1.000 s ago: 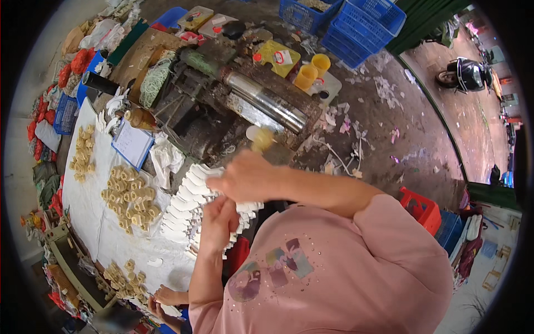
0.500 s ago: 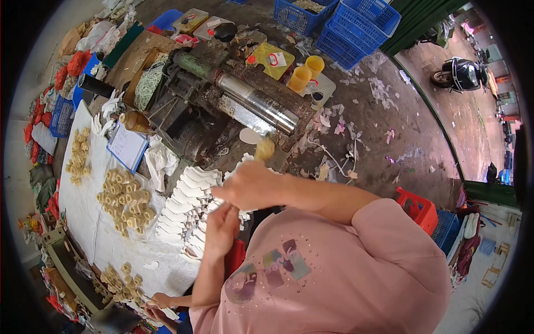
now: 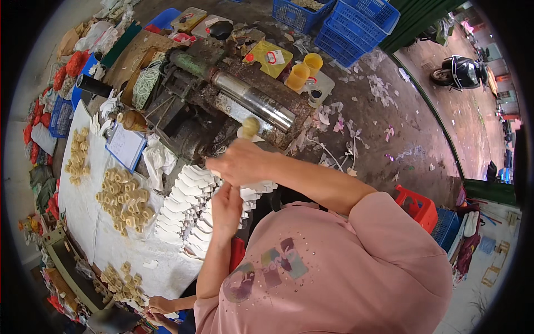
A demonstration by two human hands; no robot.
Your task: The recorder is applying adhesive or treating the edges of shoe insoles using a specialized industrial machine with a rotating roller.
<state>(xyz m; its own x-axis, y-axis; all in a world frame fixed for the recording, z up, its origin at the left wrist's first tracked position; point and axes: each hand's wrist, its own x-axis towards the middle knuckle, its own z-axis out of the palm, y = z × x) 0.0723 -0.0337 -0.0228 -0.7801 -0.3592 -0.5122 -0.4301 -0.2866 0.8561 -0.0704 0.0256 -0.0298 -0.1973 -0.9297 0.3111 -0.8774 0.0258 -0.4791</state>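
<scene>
My right hand (image 3: pixel 239 162) is closed, held just above and against my left. A rounded, yellowish-tan tool head (image 3: pixel 251 127) sticks out beyond its fist; whether it is a brush or a mallet I cannot tell, as it is blurred. My left hand (image 3: pixel 227 210) is closed too, its fingers pinched under the right; what they hold is hidden. Beneath and beside both hands lie overlapping rows of white, wavy-edged flat pieces (image 3: pixel 186 195). Past the tool head, a pale oval piece partly shows by the metal machine with a shiny cylinder (image 3: pixel 253 100).
On the white-covered table (image 3: pixel 83 222) are piles of tan knobbly parts (image 3: pixel 125 200) and a blue clipboard (image 3: pixel 127 146). Yellow cups (image 3: pixel 297 77) stand beyond the machine. Another person's hands (image 3: pixel 161 306) work at lower left. Blue crates (image 3: pixel 356 30) and a red stool (image 3: pixel 416 209) are farther off.
Both hands have shifted: the right has moved up and left with its tool head, and the left has risen slightly. Both remain closed and close together.
</scene>
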